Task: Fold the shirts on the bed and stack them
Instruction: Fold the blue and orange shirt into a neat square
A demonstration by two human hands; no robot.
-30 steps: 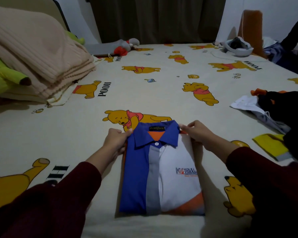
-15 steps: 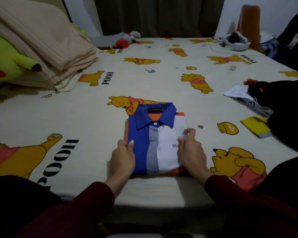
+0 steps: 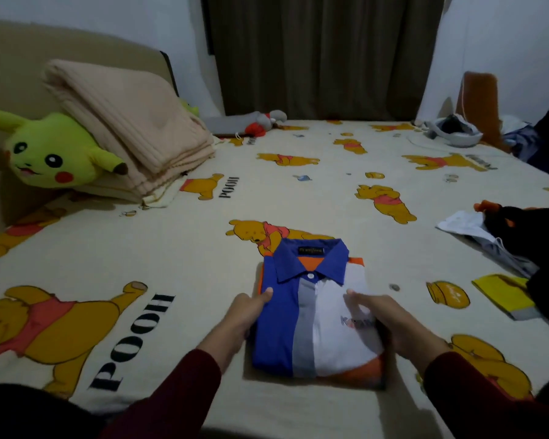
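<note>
The left hand grips the left edge of the folded shirt, thumb on top of the blue panel and the fingers tucked under the edge, out of view. The right hand lies on the white panel, fingers extended and spread over the chest logo; whether any finger curls under the right edge cannot be told. Both sleeves are dark red.

The shirt sits on the bed near its front edge, centred before the person. It forms a compact rectangle, collar up and away from the person, button placket straight, orange trim showing at the collar and lower right corner. Judged from this, folding of this shirt is complete, and the two-sided hold suggests the shirt is ready to be lifted or shifted.

Remaining work: a loose heap of clothes, dark and white pieces, lies at the right side of the bed, well apart from the shirt and unfolded. A yellow item lies just before it. No stack of shirts is visible yet.
</note>
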